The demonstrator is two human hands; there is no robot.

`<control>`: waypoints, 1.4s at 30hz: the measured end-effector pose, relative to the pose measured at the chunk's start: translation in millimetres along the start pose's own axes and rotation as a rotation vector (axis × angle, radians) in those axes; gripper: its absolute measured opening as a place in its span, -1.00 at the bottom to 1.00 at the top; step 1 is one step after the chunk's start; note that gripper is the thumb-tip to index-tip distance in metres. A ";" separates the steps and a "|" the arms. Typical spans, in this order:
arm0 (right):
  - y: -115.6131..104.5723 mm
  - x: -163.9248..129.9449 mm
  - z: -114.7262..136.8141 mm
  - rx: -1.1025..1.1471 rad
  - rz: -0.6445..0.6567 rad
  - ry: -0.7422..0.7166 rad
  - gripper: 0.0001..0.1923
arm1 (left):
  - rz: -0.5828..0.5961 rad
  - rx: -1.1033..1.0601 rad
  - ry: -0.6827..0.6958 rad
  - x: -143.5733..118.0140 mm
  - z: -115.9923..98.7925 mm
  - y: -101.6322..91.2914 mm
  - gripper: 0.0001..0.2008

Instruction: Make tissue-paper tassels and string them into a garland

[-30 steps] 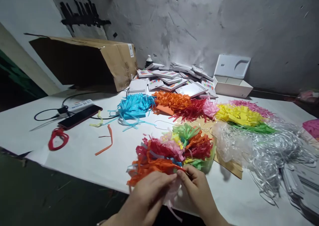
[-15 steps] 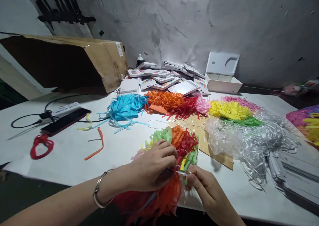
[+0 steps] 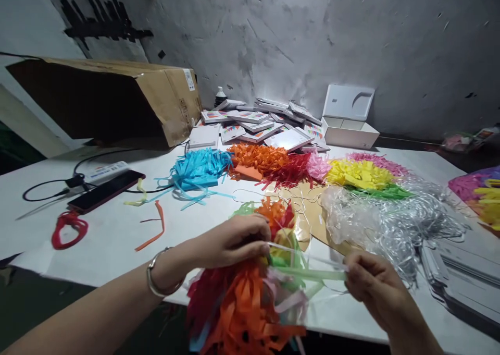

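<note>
My left hand (image 3: pixel 234 240), with a metal bangle at its wrist, is closed on a multicoloured paper tassel garland (image 3: pixel 246 303). Orange and red fringe hangs from it over the table's front edge, and green, yellow and orange fringe lies beyond the fingers. A thin white string (image 3: pixel 304 252) runs taut from the left thumb to my right hand (image 3: pixel 375 282). That hand pinches the string's end together with a pale green paper strip (image 3: pixel 316 274). The garland's part under my left palm is hidden.
Paper fringe bundles in blue (image 3: pixel 199 167), orange (image 3: pixel 258 157) and yellow (image 3: pixel 359 173) lie behind. Silvery cord (image 3: pixel 414 214) is heaped at the right. Farther back are flat white boxes (image 3: pixel 253 118), an opened white box (image 3: pixel 351 131) and a cardboard carton (image 3: pixel 172 99). A phone (image 3: pixel 107 191) lies left.
My right hand has moved right and away from the left, drawing the white string and green strip out straight. The left hand has shifted slightly left, and orange fringe has swung lower.
</note>
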State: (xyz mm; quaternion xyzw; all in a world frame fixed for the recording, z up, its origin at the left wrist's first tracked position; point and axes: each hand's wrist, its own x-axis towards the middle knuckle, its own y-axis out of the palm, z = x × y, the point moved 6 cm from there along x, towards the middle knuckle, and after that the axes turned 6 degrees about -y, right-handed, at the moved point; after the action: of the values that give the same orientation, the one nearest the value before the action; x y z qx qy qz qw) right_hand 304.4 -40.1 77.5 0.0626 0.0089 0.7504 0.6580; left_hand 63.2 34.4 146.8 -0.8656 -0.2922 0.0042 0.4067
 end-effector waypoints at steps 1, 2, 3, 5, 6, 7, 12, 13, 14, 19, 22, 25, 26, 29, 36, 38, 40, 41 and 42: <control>-13.2 1.1 -1.7 -0.030 -0.021 0.018 -0.52 | -0.008 0.018 -0.028 -1.2 5.1 -6.1 -0.80; -25.8 2.8 -2.2 -0.095 -0.029 0.036 -0.53 | -0.028 0.058 -0.049 -2.3 9.5 -11.7 -0.77; -38.3 4.8 -1.4 -0.188 -0.029 0.050 -0.56 | -0.055 0.119 -0.068 -3.2 13.2 -16.9 -0.76; -64.4 9.4 3.6 -0.416 -0.013 0.058 -0.59 | -0.117 0.276 -0.090 -5.0 17.2 -25.9 -0.76; -78.5 11.7 7.0 -0.530 -0.009 0.054 -0.59 | -0.148 0.356 -0.099 -6.1 18.0 -30.0 -0.77; -93.1 13.9 10.2 -0.635 -0.016 0.052 -0.59 | -0.178 0.423 -0.106 -7.4 18.1 -34.0 -0.78; -117.3 26.1 28.7 -1.114 -0.171 -0.063 -0.55 | -0.250 0.539 -0.140 -12.3 14.4 -40.0 -0.79; -99.3 28.3 35.7 -1.166 -0.191 -0.174 -0.56 | -0.245 0.543 -0.131 -11.5 11.7 -36.2 -0.80; -72.8 29.8 42.9 -1.151 -0.182 -0.320 -0.59 | -0.234 0.546 -0.121 -9.7 8.4 -30.7 -0.81; 74.8 38.1 59.4 -0.981 0.044 -0.686 -0.57 | -0.175 0.521 -0.051 3.7 -14.2 1.7 -0.83; 108.7 45.1 59.8 -0.933 0.163 -0.693 -0.81 | -0.218 0.463 -0.030 4.9 -23.6 3.2 -0.83; 104.0 46.5 57.8 -0.726 0.230 -0.593 -0.70 | -0.192 0.361 -0.010 1.4 -26.7 -1.8 -0.86; 100.0 45.4 56.9 -0.630 0.234 -0.555 -0.68 | -0.144 0.321 0.019 0.2 -28.0 -1.1 -0.87; 90.4 41.7 50.2 -0.415 0.164 -0.441 -0.61 | -0.063 0.232 0.071 -2.2 -29.8 2.3 -0.92; 111.6 41.5 20.0 -0.519 0.087 -0.435 -0.63 | -0.303 0.247 0.108 2.6 -38.7 8.3 -0.92; 111.5 40.9 15.3 -0.511 0.046 -0.486 -0.63 | -0.334 0.117 0.112 2.0 -38.6 6.1 -0.85; 102.8 39.9 9.9 -0.439 -0.030 -0.469 -0.61 | -0.344 -0.034 0.054 -0.6 -31.0 3.0 -0.40; 97.8 39.0 6.9 -0.395 -0.055 -0.441 -0.63 | -0.323 -0.098 0.001 -2.3 -24.8 3.7 -0.20; 93.7 37.8 4.6 -0.353 -0.067 -0.416 -0.66 | -0.282 -0.157 -0.058 -4.1 -18.0 6.5 -0.09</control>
State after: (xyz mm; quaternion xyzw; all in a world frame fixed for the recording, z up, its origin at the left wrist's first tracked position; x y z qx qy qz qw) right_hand 207.7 -15.6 94.2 0.0993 -0.2551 0.6892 0.6709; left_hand 67.5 16.5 153.3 -0.8445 -0.4219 -0.0509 0.3259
